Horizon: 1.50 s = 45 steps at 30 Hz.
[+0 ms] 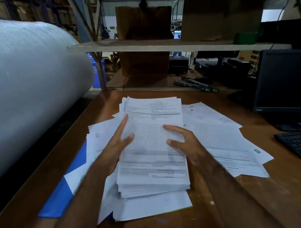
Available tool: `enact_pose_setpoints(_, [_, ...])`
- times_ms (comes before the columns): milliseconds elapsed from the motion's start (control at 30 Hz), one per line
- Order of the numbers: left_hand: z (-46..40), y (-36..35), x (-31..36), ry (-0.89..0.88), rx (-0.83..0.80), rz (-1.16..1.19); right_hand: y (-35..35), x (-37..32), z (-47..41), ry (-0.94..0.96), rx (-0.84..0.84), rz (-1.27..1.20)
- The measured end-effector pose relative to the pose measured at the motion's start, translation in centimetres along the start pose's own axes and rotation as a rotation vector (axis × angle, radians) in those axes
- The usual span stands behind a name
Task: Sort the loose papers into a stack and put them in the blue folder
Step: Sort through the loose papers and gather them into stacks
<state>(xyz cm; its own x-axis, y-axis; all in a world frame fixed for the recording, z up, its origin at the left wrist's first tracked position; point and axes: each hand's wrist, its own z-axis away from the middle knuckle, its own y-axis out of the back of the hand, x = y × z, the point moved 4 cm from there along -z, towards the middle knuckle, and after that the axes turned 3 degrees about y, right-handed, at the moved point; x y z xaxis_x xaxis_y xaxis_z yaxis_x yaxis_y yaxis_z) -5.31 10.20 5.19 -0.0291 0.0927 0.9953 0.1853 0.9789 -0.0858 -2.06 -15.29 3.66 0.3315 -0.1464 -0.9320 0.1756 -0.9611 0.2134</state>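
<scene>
Our left hand (119, 145) and right hand (180, 140) clasp the stack (152, 148) between them, fingers curled on its edges to square it; the folder (63, 193) lies left, under papers (222, 138).

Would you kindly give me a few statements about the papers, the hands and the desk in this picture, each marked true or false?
1. Both hands are on the stack of papers. True: the left hand is at its left edge and the right hand at its right edge.
2. The blue folder lies to the right of the stack. False: it lies to the left, partly under loose sheets.
3. Loose papers are still spread on the desk to the right of the stack. True.
4. The monitor shows a bright document. False: its screen is dark.
5. A keyboard sits at the right edge of the desk. True.
</scene>
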Motion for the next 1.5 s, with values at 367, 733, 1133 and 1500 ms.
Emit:
enact_pose_setpoints(367, [-0.2,3.2,-3.1,-0.035,0.072,0.030,-2.5,-1.0,-0.4,-0.038,-0.104,0.249])
enact_pose_setpoints(733, [-1.8,3.3,-5.1,0.033,0.061,-0.012,0.5,2.0,0.0,-0.173,-0.142,0.255])
enact_pose_setpoints(1133, [-3.1,4.2,-5.3,-0.047,0.190,-0.103,6.9,6.8,1.7,-0.369,0.034,0.925])
enact_pose_setpoints(1500, [-2.3,5.5,-5.7,-0.018,0.228,-0.116,7.4,6.5,3.4,-0.423,-0.110,1.046])
